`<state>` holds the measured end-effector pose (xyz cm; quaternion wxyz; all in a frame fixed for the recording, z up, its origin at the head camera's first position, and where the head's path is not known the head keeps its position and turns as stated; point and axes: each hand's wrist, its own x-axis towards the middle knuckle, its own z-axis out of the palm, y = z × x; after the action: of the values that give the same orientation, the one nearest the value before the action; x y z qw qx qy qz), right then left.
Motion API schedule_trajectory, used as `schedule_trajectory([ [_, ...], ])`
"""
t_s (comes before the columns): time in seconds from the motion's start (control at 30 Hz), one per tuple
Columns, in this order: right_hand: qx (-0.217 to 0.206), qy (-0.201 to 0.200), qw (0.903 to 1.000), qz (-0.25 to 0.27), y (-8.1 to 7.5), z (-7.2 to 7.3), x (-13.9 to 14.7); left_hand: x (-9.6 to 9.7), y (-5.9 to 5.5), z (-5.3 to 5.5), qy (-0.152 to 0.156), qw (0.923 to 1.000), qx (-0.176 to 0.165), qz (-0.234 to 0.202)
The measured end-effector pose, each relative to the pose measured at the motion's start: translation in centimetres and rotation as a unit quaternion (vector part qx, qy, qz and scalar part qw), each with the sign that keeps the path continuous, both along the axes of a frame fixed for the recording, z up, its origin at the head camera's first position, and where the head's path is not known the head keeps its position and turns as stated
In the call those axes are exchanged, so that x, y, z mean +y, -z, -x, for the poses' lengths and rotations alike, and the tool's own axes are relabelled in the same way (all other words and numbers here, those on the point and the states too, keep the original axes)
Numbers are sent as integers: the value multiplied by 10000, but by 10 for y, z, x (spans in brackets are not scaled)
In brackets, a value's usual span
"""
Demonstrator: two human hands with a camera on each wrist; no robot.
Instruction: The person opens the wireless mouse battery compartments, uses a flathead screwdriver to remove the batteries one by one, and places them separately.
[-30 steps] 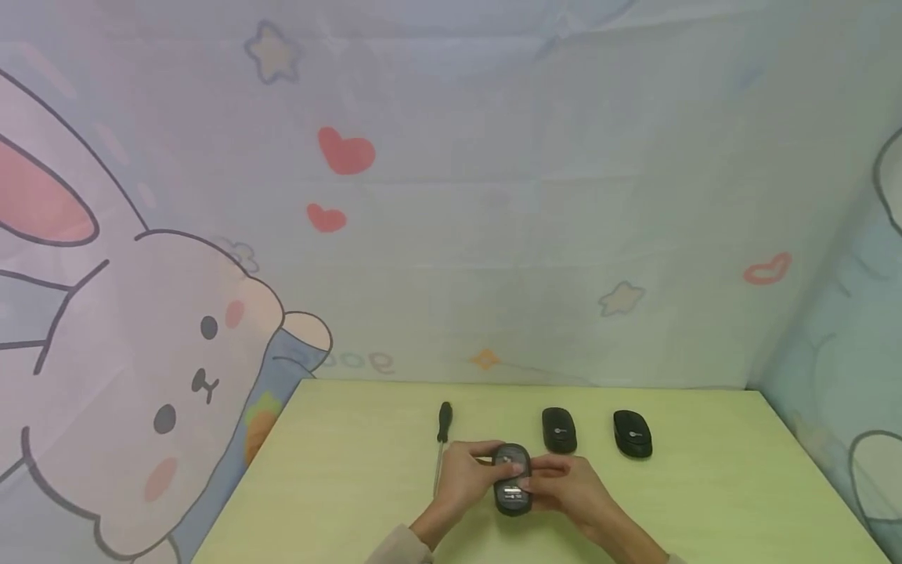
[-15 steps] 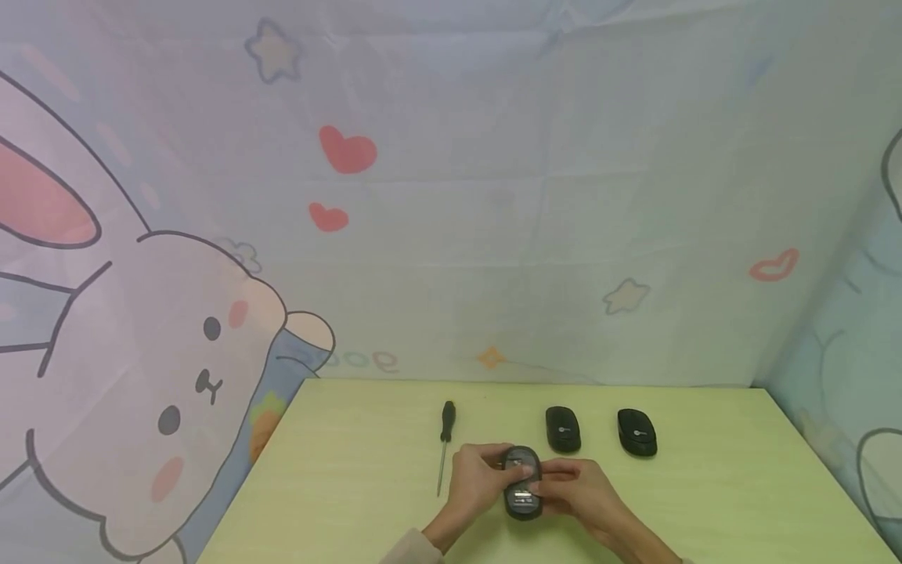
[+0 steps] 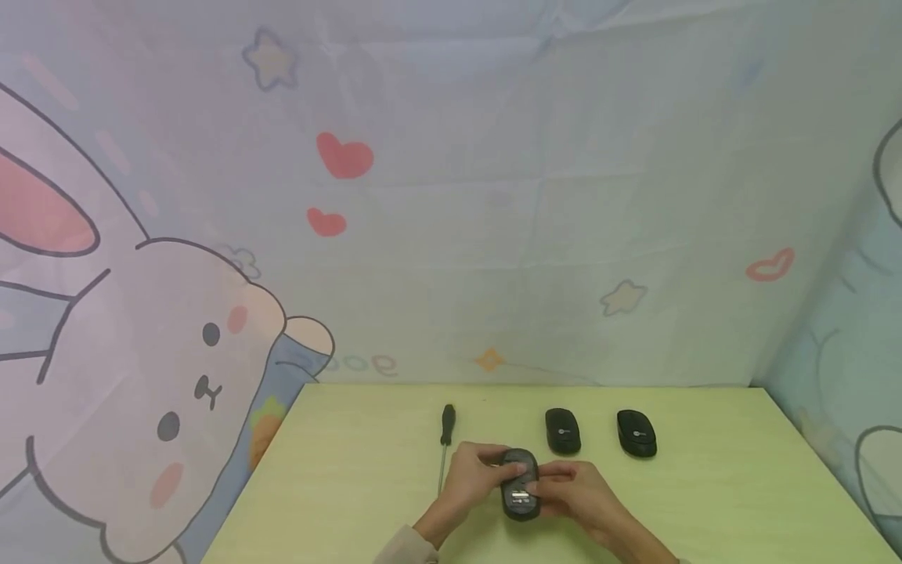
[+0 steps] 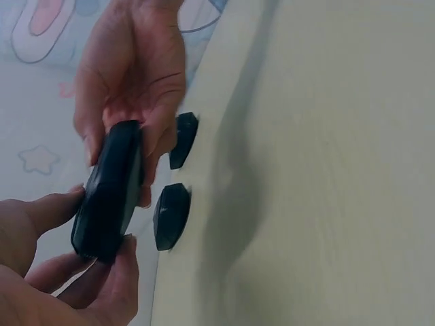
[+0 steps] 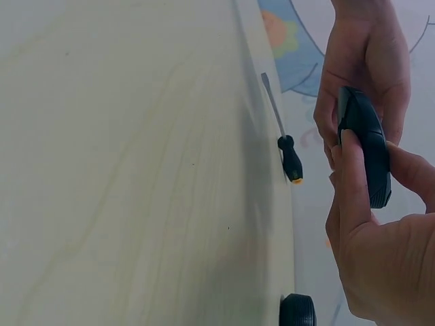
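Both hands hold a dark computer mouse (image 3: 520, 507) above the table, its underside with a white label turned up in the head view. My left hand (image 3: 470, 478) pinches its left side, thumb laid across the underside and fingers beneath. From the other side my right hand (image 3: 583, 492) grips it, with the thumb near the label. In the left wrist view the mouse (image 4: 109, 193) is edge-on between the fingers of both hands. The right wrist view has the mouse (image 5: 367, 149) edge-on too, clear of the tabletop.
Two more black mice, one (image 3: 563, 431) behind the hands and another (image 3: 636, 433) farther right, lie on the pale yellow table (image 3: 733, 486). A screwdriver (image 3: 447, 425) with a dark handle lies left of them. A printed cloth (image 3: 451, 196) hangs behind the table.
Both hands keep their hold on the mouse and have shifted it slightly to the right. The glare on its underside has dimmed. The other mice and the screwdriver have stayed put.
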<state>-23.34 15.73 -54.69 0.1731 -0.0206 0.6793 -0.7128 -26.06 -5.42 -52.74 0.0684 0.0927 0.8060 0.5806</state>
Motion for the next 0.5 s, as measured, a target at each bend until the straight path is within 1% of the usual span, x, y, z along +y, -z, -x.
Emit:
schedule_trajectory([
  [0.1,-12,-20,10000,-23,0,1,3,0,-2,3,130,9989,-314,-328],
  [0.17,-21,-17,10000,-47,1,0,3,-1,-3,4,219,9972,-461,-551],
  [0.33,-9,-29,10000,-92,1,-1,4,-3,-5,5,200,9953,-566,-754],
  [0.5,-45,-53,9998,-165,-1,-2,5,-7,-5,4,193,9931,-663,-951],
])
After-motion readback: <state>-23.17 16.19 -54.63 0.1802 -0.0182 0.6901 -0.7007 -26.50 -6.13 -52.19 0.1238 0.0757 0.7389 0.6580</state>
